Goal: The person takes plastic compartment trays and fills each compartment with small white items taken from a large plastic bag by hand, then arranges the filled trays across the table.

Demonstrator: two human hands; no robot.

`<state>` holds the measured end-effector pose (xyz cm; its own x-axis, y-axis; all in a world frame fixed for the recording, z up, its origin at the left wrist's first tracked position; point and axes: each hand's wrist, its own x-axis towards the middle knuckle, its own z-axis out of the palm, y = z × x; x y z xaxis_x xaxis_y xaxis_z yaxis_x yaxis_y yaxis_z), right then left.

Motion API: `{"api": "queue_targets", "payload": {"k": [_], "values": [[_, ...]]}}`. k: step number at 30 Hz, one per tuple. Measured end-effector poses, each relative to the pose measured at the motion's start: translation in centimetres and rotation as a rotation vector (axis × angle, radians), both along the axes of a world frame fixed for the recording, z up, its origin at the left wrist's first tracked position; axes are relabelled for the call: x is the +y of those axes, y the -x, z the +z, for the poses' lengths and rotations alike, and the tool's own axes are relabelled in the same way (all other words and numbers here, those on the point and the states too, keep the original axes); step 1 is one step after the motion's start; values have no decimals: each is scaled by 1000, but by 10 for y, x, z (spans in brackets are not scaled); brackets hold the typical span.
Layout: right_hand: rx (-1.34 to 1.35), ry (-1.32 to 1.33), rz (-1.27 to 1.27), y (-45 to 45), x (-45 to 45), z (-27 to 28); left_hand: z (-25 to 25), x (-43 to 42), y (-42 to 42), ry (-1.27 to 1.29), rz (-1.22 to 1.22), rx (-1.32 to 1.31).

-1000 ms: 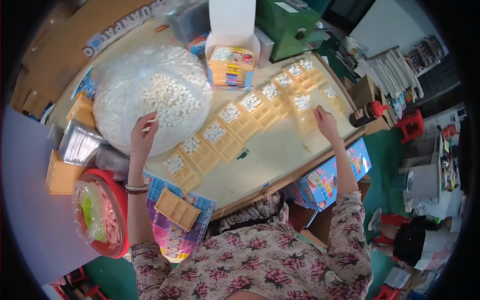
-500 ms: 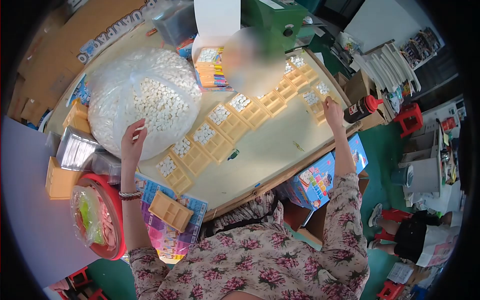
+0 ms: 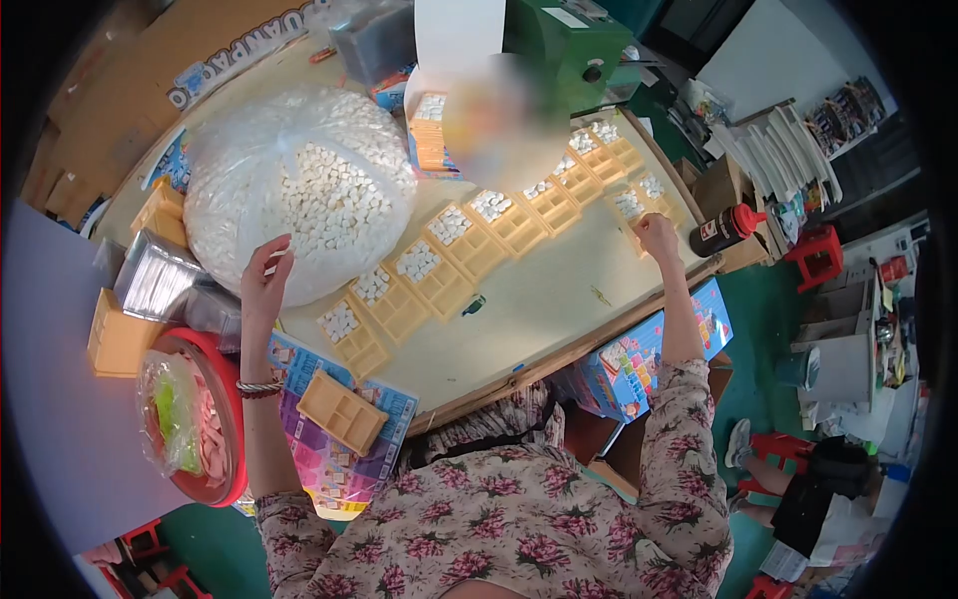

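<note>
My left hand (image 3: 266, 278) hovers at the near edge of a big clear bag (image 3: 225, 215) full of small white pieces (image 3: 324, 205). Its thumb and fingers are curled toward each other, with something small and pale between them. My right hand (image 3: 658, 236) is closed on the near end of a yellow divided tray (image 3: 633, 222) at the right, whose far compartment holds white pieces. A slanting row of similar trays (image 3: 479, 247) runs between the hands, each with white pieces in its far compartment. One more tray (image 3: 342, 411) lies on printed sheets (image 3: 317, 467) near my left forearm.
A white-lidded box (image 3: 431, 145) and a green machine (image 3: 569, 60) stand at the back, partly behind a blurred patch. A black bottle with red cap (image 3: 720, 231) is at the right edge. A red tub (image 3: 235, 424) sits at the left. A person (image 3: 813, 479) is at the far right.
My right hand has brought its tray right, beside the tray at the row's right end. My left hand has shifted slightly left and lower. A blurred patch now covers part of the back box.
</note>
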<state>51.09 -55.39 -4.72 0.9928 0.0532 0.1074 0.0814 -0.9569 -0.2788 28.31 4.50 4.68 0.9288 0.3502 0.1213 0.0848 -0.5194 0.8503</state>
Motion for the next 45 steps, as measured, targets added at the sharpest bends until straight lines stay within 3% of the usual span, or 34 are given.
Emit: {"api": "queue_targets", "payload": {"k": [6,8,9,13,15,18,20,22,24,26,27,32,38,45], "values": [[-204,-131,-10,18,25,25,7,1,14,-38,66,10],[-13,-531,-33,43,76,55,10,1,18,-41,63,-39],[-4,-681,85,46,99,47,8,4,18,-11,66,-34],[168,-1029,378,93,247,66,1,5,13,46,81,-76],[-26,-956,562,83,309,63,9,-2,11,44,98,-75],[53,-1051,636,78,389,73,3,4,17,44,67,-194],[-215,-693,739,86,425,71,8,6,30,52,103,-161],[6,-626,820,133,437,84,9,12,44,65,125,-136],[325,-424,1067,186,433,83,7,16,55,84,141,-121],[567,36,1273,233,430,76,5,18,61,85,151,-94],[517,58,1329,249,424,63,4,17,63,92,140,-83],[483,37,1332,275,423,12,2,11,61,144,114,-85],[487,-140,1287,274,414,11,-1,7,46,113,110,-109],[594,-330,1367,229,401,70,0,20,1,148,46,-50]]}}
